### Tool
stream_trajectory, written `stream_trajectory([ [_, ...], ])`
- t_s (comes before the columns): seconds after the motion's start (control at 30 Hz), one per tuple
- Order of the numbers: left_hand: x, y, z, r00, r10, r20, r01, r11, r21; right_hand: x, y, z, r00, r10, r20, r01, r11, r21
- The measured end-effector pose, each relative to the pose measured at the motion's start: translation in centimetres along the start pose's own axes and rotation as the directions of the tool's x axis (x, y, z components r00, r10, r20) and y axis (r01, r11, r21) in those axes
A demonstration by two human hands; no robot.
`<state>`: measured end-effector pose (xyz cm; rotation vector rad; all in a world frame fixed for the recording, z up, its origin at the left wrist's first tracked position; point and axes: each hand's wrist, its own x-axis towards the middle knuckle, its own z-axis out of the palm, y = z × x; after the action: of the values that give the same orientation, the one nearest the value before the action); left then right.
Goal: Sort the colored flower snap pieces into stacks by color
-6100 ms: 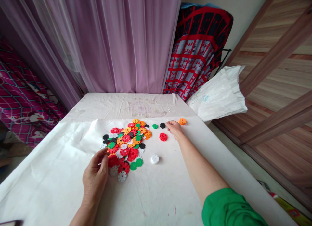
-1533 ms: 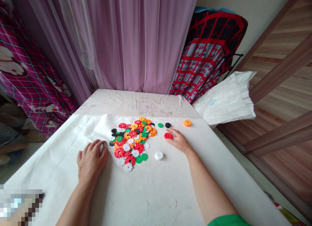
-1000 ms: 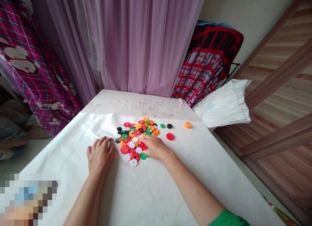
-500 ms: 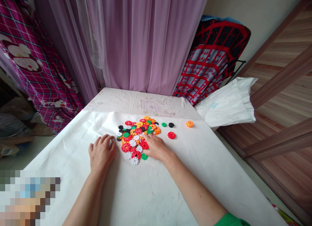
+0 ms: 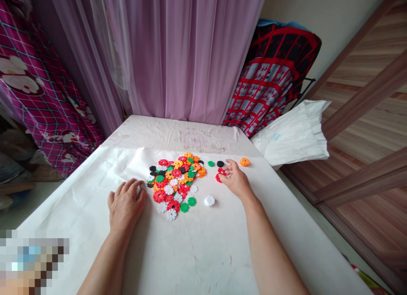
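Observation:
Plastic snowflake discs in red, orange, green, white and black lie in a loose pile [image 5: 176, 180] on the white-covered table [image 5: 178, 252]. My left hand [image 5: 125, 204] rests palm down just left of the pile, fingers loosely spread, holding nothing. Right of the pile, my right hand [image 5: 237, 180] has a red snowflake disc [image 5: 221, 171] between thumb and fingers, right at the red stack [image 5: 218, 177]; whether the disc touches the stack I cannot tell. Around it are a black stack [image 5: 220, 164], a green disc [image 5: 211, 163], an orange stack [image 5: 244, 162] and a white stack [image 5: 209, 201].
A crumpled white sack [image 5: 295, 134] hangs over the table's right edge. Purple curtains [image 5: 184, 53] are behind the table, and a chair with red-and-black cloth [image 5: 270, 74] stands at the back right. Wooden doors [image 5: 359, 151] line the right side.
My right hand has moved right from the pile to the red stack, with a red disc in its fingers. The white stack its arm covered now shows. My left hand stays beside the pile.

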<state>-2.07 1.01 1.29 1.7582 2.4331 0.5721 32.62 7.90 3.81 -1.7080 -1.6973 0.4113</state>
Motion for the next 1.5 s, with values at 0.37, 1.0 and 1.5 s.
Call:
stream_trajectory([
  [0.37, 0.4, -1.1, 0.7, 0.998, 0.055, -0.041, -0.055, 0.998, 0.001, 0.8, 4.3, 2.0, 0.999, 0.005, -0.031, -0.009, 0.993, -0.117],
  [1.0, 0.4, -0.9, 0.2, 0.999, 0.054, -0.004, -0.054, 0.999, 0.007, 0.3, 0.2, -1.6, 0.957, 0.260, 0.126, -0.135, 0.788, -0.601],
  [1.5, 0.0, 0.2, -0.2, 1.000, -0.005, -0.004, 0.005, 1.000, -0.009, -0.8, -2.0, -0.2, 0.987, -0.157, 0.017, 0.156, 0.956, -0.249],
])
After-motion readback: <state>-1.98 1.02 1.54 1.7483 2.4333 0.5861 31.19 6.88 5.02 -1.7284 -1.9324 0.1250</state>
